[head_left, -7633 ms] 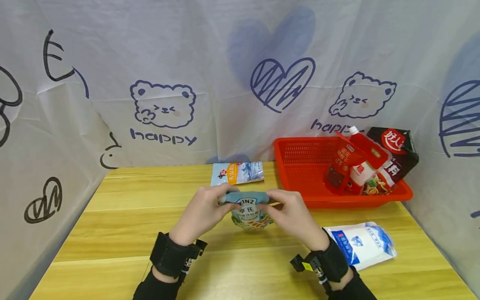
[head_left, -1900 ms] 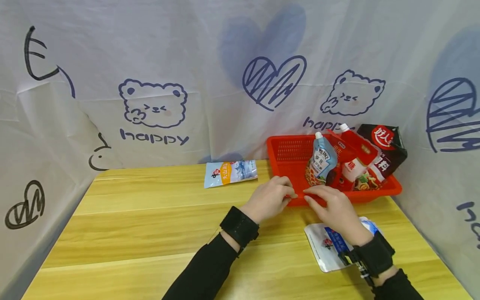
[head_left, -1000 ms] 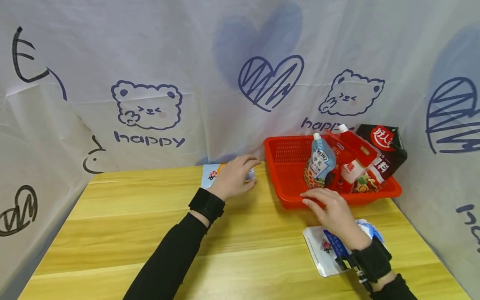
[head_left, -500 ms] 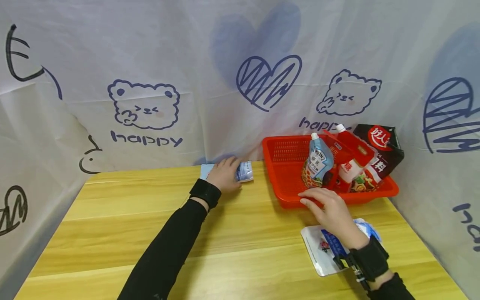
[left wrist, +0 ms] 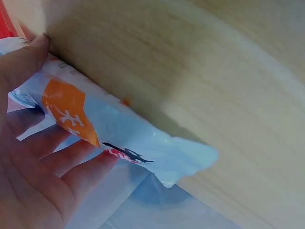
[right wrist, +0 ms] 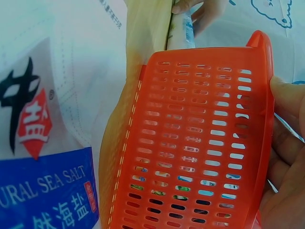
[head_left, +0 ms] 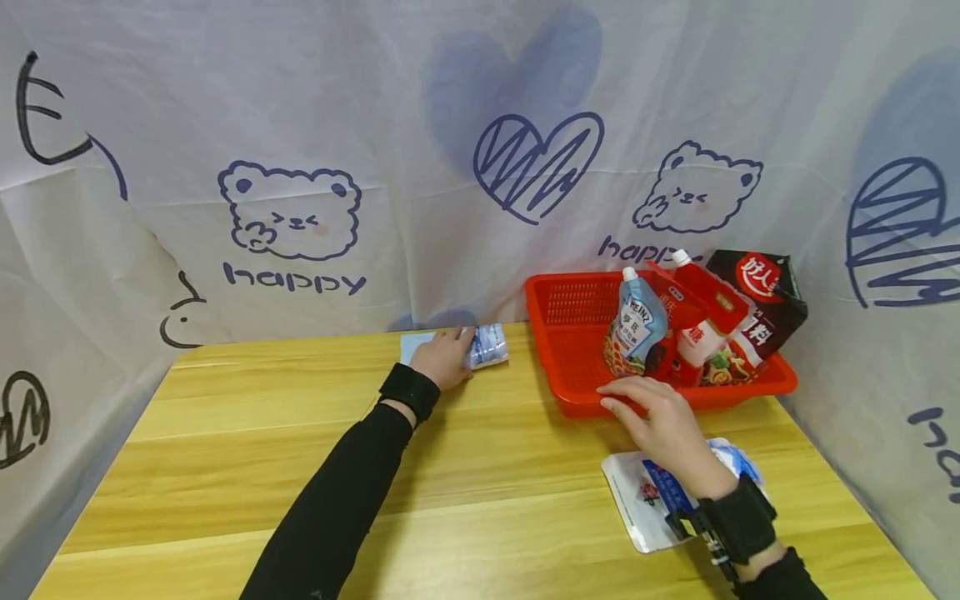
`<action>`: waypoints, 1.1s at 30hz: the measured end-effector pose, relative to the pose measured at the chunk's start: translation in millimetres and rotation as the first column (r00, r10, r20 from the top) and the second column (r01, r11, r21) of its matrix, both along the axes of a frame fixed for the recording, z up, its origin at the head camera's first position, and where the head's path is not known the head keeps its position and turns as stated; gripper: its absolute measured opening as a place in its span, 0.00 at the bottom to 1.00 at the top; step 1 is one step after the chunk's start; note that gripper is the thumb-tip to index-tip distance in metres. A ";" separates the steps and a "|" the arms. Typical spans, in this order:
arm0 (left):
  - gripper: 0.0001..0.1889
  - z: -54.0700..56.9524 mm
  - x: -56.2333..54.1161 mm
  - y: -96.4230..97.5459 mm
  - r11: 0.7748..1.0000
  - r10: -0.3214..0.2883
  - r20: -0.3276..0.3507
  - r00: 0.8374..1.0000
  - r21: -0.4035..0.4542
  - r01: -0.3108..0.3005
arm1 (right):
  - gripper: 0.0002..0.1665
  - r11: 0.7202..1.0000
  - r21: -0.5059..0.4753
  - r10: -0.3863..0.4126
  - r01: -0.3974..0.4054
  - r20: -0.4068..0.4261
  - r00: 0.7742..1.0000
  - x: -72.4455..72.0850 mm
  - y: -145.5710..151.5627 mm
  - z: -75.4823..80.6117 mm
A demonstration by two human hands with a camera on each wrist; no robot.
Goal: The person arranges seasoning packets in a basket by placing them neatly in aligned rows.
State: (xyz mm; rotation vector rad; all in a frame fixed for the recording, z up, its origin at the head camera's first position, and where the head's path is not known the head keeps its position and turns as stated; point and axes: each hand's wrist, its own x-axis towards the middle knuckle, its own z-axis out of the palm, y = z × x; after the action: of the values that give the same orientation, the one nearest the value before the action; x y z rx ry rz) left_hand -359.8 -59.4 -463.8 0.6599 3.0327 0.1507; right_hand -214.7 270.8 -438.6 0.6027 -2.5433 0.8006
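Two contacts: left hand (head_left: 442, 361) grips blue-and-orange packet (left wrist: 107, 125); right hand (head_left: 671, 429) touches red basket (head_left: 579, 407) at its rim, whether gripping, cannot tell.

The left arm (head_left: 326, 506) stretches forward, left grip (head_left: 442, 360) curled; the right grip (head_left: 666, 423) pinches.

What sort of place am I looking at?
Probably a small staged work corner, not a real kitchen: a wooden table enclosed by doodled cloth, with a red basket holding food packets.
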 end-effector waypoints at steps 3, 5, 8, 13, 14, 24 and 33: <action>0.38 1.0 3.3 -0.5 1.000 -0.008 -0.046 0.999 -0.004 0.008 | 0.11 1.000 0.000 0.003 -0.003 0.003 1.000 0.2 -1.6 0.3; 0.34 0.7 5.2 -0.9 1.000 -0.014 -0.073 0.997 -0.001 0.014 | 0.12 1.000 0.000 0.003 -0.003 0.011 1.000 0.6 -2.6 0.5; 0.26 2.0 8.5 -2.0 1.000 -0.025 -0.105 0.994 0.004 0.026 | 0.12 1.000 0.000 0.003 -0.003 0.022 1.000 1.0 -3.8 0.6; 0.13 7.9 17.1 -4.5 0.998 -0.042 -0.169 0.985 0.036 0.048 | 0.11 1.000 -0.001 0.004 -0.004 0.016 1.000 1.3 -4.6 -0.1; 0.11 8.6 19.0 -5.2 0.998 -0.044 -0.185 0.982 0.042 0.053 | 0.11 1.000 -0.003 0.004 -0.004 0.013 1.000 1.2 -4.8 -0.4; 0.11 14.2 33.1 -20.6 0.994 -0.026 -0.172 0.985 0.099 0.043 | 0.11 1.000 -0.008 0.000 0.000 0.005 1.000 0.4 -4.6 -3.1; 0.15 27.5 49.6 -34.5 0.982 0.004 -0.172 0.985 0.184 0.028 | 0.12 1.000 -0.014 0.000 0.002 0.096 0.995 2.2 -3.5 7.0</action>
State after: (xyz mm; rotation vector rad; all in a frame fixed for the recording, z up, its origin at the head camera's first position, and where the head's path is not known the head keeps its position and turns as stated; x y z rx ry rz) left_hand -310.2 -93.9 -436.2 0.7398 3.2063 0.4021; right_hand -212.6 267.3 -431.6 0.5711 -2.6216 0.8665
